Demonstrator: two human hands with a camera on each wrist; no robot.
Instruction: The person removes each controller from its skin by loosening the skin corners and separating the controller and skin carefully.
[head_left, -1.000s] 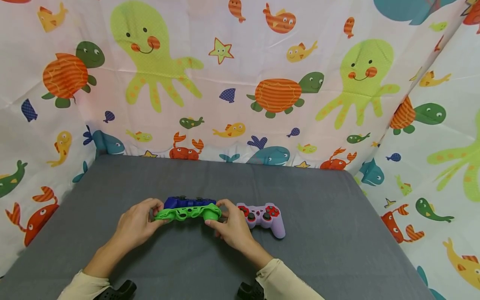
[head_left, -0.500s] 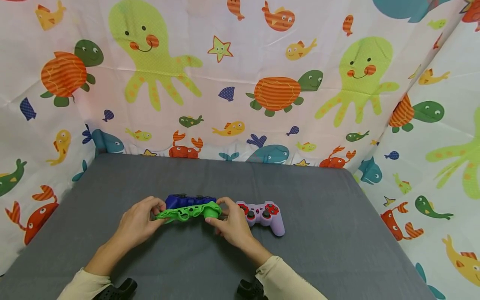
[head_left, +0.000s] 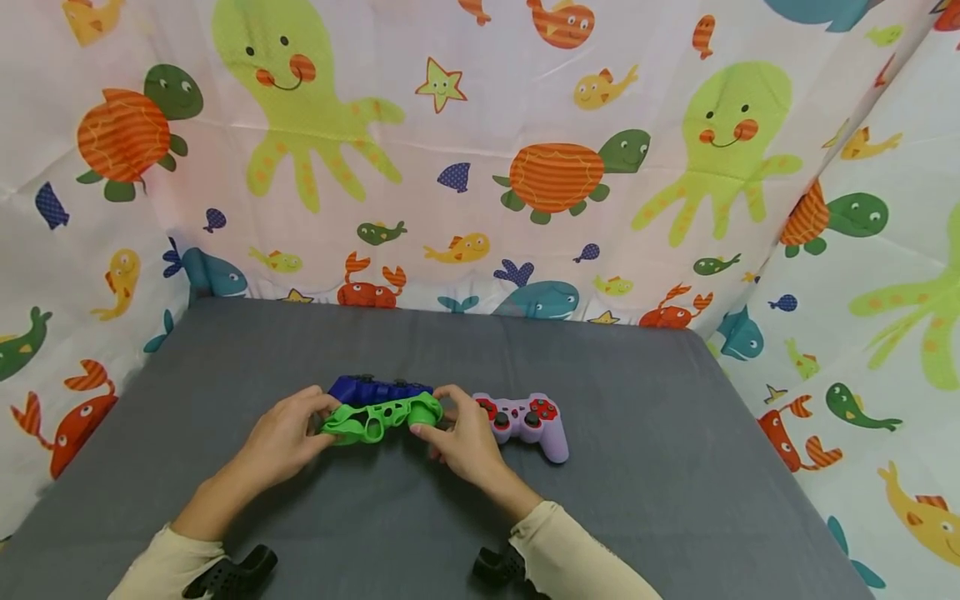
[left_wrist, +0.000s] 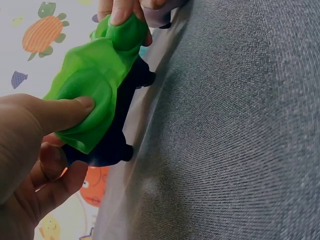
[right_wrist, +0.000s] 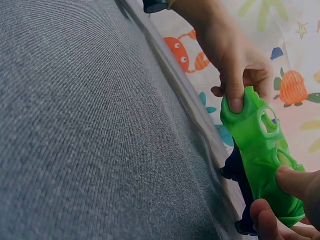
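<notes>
A bright green, soft-looking game controller cover (head_left: 422, 410) with round holes hangs over the table between both hands. The left hand (head_left: 288, 433) pinches its left grip end, with the thumb pressed on the green surface in the left wrist view. At the opposite end, the right hand (head_left: 470, 442) holds the rounded right grip between thumb and fingers. Close behind the cover is a dark blue game controller (head_left: 377, 391), its lower part hidden by the green cover. In the right wrist view the cover (right_wrist: 255, 130) shows its openings, with the blue controller (right_wrist: 246, 187) along its lower side.
A lilac game controller (head_left: 555, 437) with red button areas lies on the grey cloth-covered table (head_left: 645, 467), just right of the right hand. A white curtain (head_left: 487, 108) printed with sea animals stands behind the table and along its sides.
The green cover has tilted so its holes face the head camera more, and its left end has come slightly right and up with the left hand. The lilac controller stays put.
</notes>
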